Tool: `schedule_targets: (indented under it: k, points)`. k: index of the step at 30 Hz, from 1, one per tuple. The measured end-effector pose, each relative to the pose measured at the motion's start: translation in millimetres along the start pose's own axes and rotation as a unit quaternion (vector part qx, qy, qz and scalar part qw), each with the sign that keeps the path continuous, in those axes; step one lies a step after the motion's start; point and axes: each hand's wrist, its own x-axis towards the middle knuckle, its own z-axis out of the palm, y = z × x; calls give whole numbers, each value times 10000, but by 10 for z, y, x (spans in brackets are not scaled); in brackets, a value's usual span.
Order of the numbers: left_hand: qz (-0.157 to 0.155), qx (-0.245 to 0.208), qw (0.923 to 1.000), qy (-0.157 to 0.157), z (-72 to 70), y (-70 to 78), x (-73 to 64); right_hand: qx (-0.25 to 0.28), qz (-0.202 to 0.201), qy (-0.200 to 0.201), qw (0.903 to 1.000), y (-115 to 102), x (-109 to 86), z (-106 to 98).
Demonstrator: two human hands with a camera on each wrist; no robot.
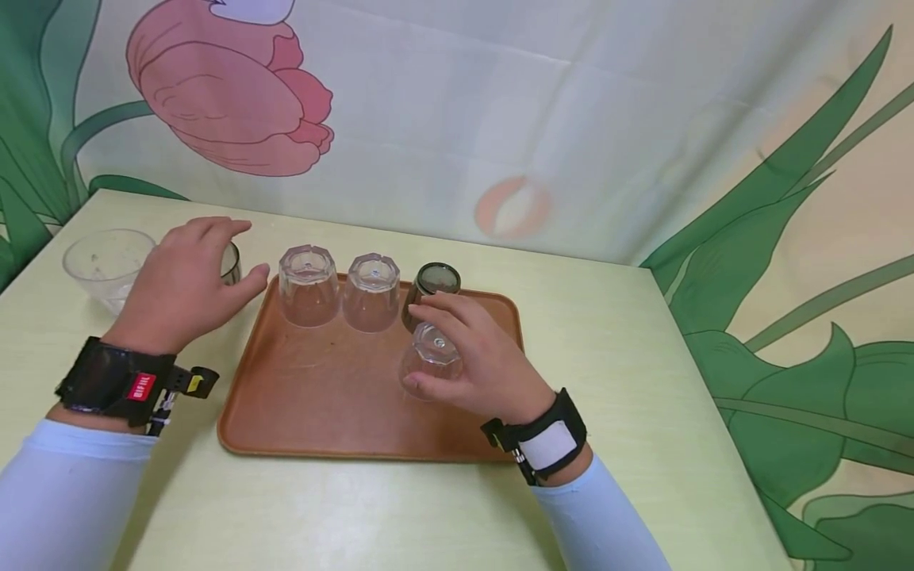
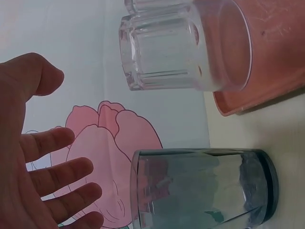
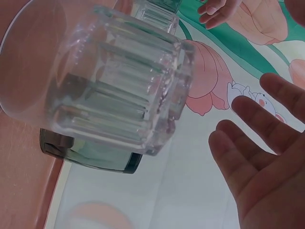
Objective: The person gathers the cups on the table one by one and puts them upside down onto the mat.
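My right hand (image 1: 493, 361) is beside a clear faceted glass (image 1: 432, 361) that stands upside down on the brown tray (image 1: 336, 420). In the right wrist view its spread fingers are apart from that glass (image 3: 119, 81). A smoky dark glass (image 1: 439, 277), also upside down, stands just behind, partly hidden by the right hand. Two more upturned clear glasses, a left one (image 1: 309, 293) and a right one (image 1: 371, 297), line the tray's back left. My left hand (image 1: 186, 277), fingers loosely spread, hovers near an upright smoky glass (image 2: 205, 186) on the table, left of the tray.
A clear glass bowl (image 1: 107, 266) sits at the table's far left, partly behind the left hand. The pale table (image 1: 607, 381) extends right of the tray. Behind its back edge hangs a curtain (image 1: 443, 111) printed with flowers and leaves.
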Motion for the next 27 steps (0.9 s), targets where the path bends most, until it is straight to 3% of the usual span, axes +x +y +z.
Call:
schedule_targets:
  k: [27]
  points:
    - [-270,189,9983,-474,80,-323,113,76,72,-164,9998,7,-4,1]
